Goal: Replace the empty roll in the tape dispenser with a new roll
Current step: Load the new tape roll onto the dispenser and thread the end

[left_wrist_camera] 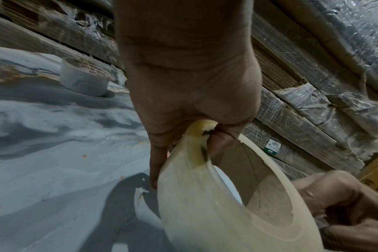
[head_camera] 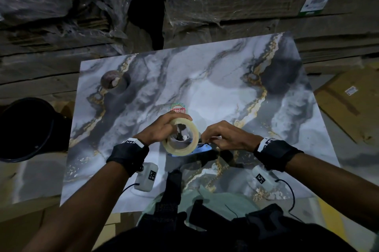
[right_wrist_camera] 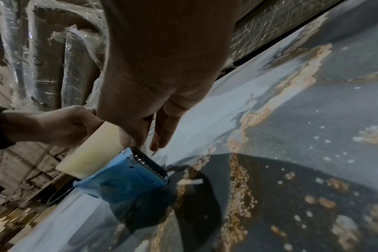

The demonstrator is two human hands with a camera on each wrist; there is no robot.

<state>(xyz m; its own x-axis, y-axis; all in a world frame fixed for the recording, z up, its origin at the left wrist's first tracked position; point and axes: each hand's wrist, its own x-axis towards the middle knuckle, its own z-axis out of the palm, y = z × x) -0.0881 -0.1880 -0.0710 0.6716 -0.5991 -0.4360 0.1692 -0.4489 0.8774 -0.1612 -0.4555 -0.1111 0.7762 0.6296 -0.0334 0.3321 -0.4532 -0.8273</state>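
A cream tape roll (head_camera: 180,139) stands on edge against the blue dispenser (head_camera: 202,148) near the marble tabletop's (head_camera: 225,87) front middle. My left hand (head_camera: 180,123) grips the roll's top rim, thumb inside the core, as the left wrist view shows of the hand (left_wrist_camera: 205,134) and roll (left_wrist_camera: 205,204). My right hand (head_camera: 208,140) pinches what looks like the loose tape end beside the dispenser's serrated blade (right_wrist_camera: 149,162); its fingertips (right_wrist_camera: 140,138) sit just above the dispenser body (right_wrist_camera: 123,179). A second roll (head_camera: 111,82) with a printed core (left_wrist_camera: 84,78) stands at the far left.
Wrapped cardboard stacks (head_camera: 246,15) wall in the table's far side. A black bucket (head_camera: 26,128) stands off the left edge and a flat carton (head_camera: 348,104) lies off the right. A small round sticker (head_camera: 178,109) lies just beyond my left hand.
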